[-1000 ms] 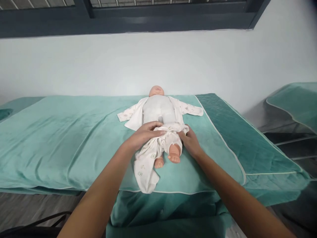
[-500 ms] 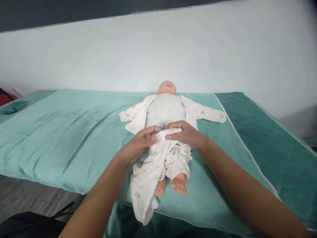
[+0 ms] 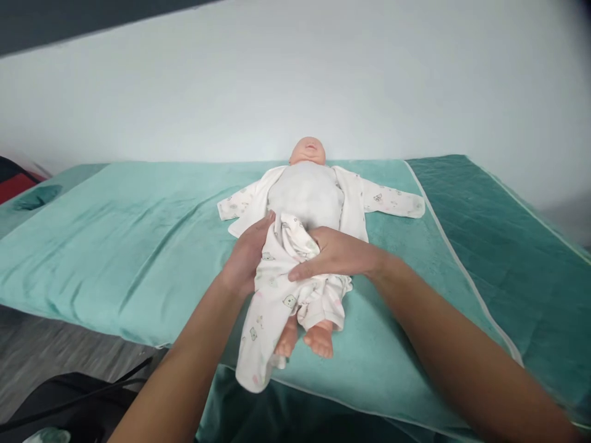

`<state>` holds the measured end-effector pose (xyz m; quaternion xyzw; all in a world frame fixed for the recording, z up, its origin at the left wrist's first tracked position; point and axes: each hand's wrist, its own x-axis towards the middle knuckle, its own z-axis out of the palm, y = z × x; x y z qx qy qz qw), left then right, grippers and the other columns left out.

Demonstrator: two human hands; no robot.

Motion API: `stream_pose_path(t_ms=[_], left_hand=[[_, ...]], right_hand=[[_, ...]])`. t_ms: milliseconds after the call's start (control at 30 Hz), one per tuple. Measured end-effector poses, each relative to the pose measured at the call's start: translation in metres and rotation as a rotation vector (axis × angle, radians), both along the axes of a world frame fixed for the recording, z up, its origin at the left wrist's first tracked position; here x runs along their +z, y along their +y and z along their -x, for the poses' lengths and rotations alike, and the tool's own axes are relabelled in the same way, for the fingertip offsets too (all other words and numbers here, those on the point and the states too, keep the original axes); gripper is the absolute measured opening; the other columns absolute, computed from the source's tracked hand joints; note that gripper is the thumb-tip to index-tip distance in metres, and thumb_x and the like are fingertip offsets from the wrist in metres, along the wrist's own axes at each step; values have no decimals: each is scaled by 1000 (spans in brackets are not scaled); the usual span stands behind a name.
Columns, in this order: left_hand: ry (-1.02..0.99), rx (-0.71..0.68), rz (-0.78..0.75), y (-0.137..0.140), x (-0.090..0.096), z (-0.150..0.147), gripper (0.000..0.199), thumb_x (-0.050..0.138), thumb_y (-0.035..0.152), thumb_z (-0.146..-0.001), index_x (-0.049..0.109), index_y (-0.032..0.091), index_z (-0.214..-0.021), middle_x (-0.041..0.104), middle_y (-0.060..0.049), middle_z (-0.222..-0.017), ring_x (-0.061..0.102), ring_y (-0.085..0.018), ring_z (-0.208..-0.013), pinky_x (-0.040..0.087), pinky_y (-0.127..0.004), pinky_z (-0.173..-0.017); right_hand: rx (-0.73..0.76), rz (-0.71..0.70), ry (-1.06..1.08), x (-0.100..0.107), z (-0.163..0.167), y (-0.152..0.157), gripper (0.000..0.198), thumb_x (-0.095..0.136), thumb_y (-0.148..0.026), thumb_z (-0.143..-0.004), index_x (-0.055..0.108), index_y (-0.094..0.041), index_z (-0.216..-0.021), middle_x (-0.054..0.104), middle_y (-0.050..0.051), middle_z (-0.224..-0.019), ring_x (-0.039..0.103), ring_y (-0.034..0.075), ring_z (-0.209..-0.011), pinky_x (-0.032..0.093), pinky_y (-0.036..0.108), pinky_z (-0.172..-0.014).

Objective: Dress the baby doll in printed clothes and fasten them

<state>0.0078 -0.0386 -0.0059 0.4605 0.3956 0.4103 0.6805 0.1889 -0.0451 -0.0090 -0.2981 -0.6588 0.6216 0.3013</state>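
Observation:
A baby doll [image 3: 306,194] with a pale grey torso lies on its back, head toward the wall. Its white printed jacket [image 3: 392,202] hangs open with both sleeves spread. Over the doll's legs are white printed baby pants [image 3: 276,289]: one leg is bunched above a bare foot [image 3: 319,340], the other hangs long and loose beside the second foot. My left hand [image 3: 249,255] grips the pants' outer edge near the waist. My right hand [image 3: 339,251] is closed on the waist part, thumb on top of the cloth; its other fingers are mostly hidden.
The doll lies on a teal padded bed [image 3: 138,234] pushed against a white wall [image 3: 258,80]. A darker teal section [image 3: 480,215] lies right of a white seam. A black object [image 3: 69,400] with a cord stands at bottom left, and something red [image 3: 16,186] shows at the left edge.
The pants' waist, earlier bunched between both hands, is now spread wider. My left hand has moved up and left along the cloth; the loose leg lies straighter. The view has shifted slightly.

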Motion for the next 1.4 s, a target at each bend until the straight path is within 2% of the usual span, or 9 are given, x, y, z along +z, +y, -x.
stream_pose_path(t_ms=[200, 300, 400, 533, 633, 833, 1033, 1133, 1400], left_hand=[[286, -270, -138, -18, 12, 16, 39, 80, 39, -71, 67, 16, -99, 65, -2, -84, 59, -14, -73, 44, -23, -62], [148, -230, -91, -24, 7, 15, 37, 80, 33, -71, 67, 16, -102, 68, -3, -85, 62, -15, -74, 46, -24, -64], [-77, -85, -69, -25, 0, 7, 41, 77, 37, -75, 65, 15, -107, 70, -6, -91, 66, -18, -76, 48, -26, -66], [-194, -82, -13, -26, -2, -3, 51, 71, 44, -81, 62, 12, -118, 72, -12, -96, 69, -24, -85, 52, -33, -74], [-123, -128, 17, -25, 2, -1, 53, 69, 49, -82, 65, 10, -117, 74, -15, -98, 70, -26, -89, 53, -36, -78], [160, -348, -34, -21, 8, 11, 45, 84, 31, -67, 72, 15, -108, 75, -10, -102, 69, -24, -92, 53, -34, -80], [-106, -110, 10, -18, -13, 6, 46, 77, 36, -75, 69, 12, -113, 75, -9, -87, 69, -19, -71, 51, -28, -64], [-181, -88, 33, -17, -17, 4, 48, 78, 35, -73, 68, 10, -113, 74, -9, -85, 69, -21, -71, 52, -29, -64], [-133, -91, 13, -19, -14, 2, 51, 76, 40, -77, 65, 12, -119, 75, -12, -99, 70, -23, -84, 52, -31, -73]], right_hand=[[-241, 150, 226, -13, -1, -2, 22, 79, -34, -73, 70, -18, -86, 69, -2, -78, 63, 12, -68, 51, 23, -64], [-199, 139, 196, -10, -4, -3, 24, 82, -31, -70, 69, -17, -85, 67, -2, -75, 62, 12, -66, 50, 22, -61], [-60, 80, 61, -1, -6, -7, 32, 83, -29, -69, 71, -18, -97, 72, 1, -87, 68, 19, -83, 53, 27, -70], [-34, 63, -40, 3, -2, -12, 34, 80, -30, -71, 73, -19, -103, 74, 4, -95, 69, 25, -95, 54, 34, -81], [-189, 161, 97, -4, 1, -11, 35, 79, -32, -72, 72, -15, -101, 75, 5, -90, 70, 24, -87, 55, 34, -78], [-360, 258, 338, -16, 1, -5, 12, 74, -24, -70, 68, -17, -78, 66, -1, -66, 62, 14, -61, 49, 24, -58], [-177, 177, 226, -7, -3, -9, 39, 81, -34, -71, 70, -18, -105, 73, 3, -89, 68, 18, -81, 54, 28, -71], [-83, 166, 115, -4, -4, -11, 37, 83, -31, -69, 71, -16, -102, 73, 3, -89, 68, 19, -81, 54, 28, -72], [-221, 283, 317, -16, 1, -9, 36, 81, -37, -72, 72, -15, -100, 75, 5, -86, 70, 20, -79, 56, 32, -77]])
